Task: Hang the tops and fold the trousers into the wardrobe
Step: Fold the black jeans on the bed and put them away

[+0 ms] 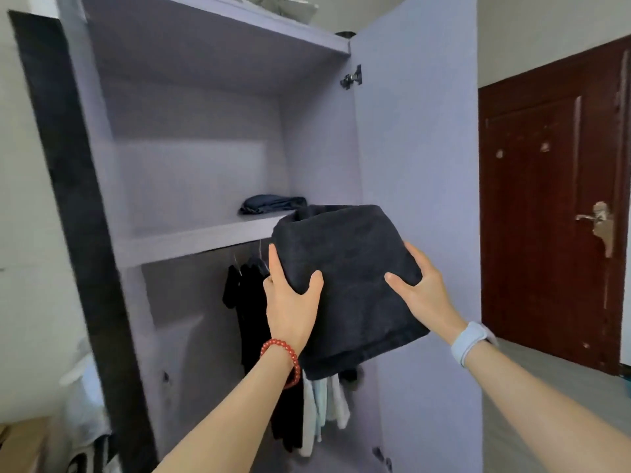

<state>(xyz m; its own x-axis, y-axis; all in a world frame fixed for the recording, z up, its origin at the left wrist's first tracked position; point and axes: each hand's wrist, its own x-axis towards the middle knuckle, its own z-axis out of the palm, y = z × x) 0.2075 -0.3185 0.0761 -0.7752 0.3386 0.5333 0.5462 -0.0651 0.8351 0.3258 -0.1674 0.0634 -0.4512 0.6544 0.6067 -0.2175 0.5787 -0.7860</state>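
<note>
I hold a folded pair of dark navy trousers (348, 268) up in front of the open wardrobe. My left hand (293, 298) grips its left edge, thumb on top. My right hand (421, 288) grips the right edge the same way. The bundle hovers just below and in front of the grey middle shelf (191, 238). On that shelf, near the right wall, lies another folded dark blue garment (273, 203). Under the shelf, dark tops (246, 302) hang on hangers, with pale garments (324, 407) lower down, partly hidden by the trousers and my left arm.
The wardrobe's right door (416, 165) stands open just right of my hands. A dark wardrobe panel (68, 172) borders the left side. A reddish-brown room door (553, 199) is at the far right. A cardboard box (24, 442) and bags sit at the lower left.
</note>
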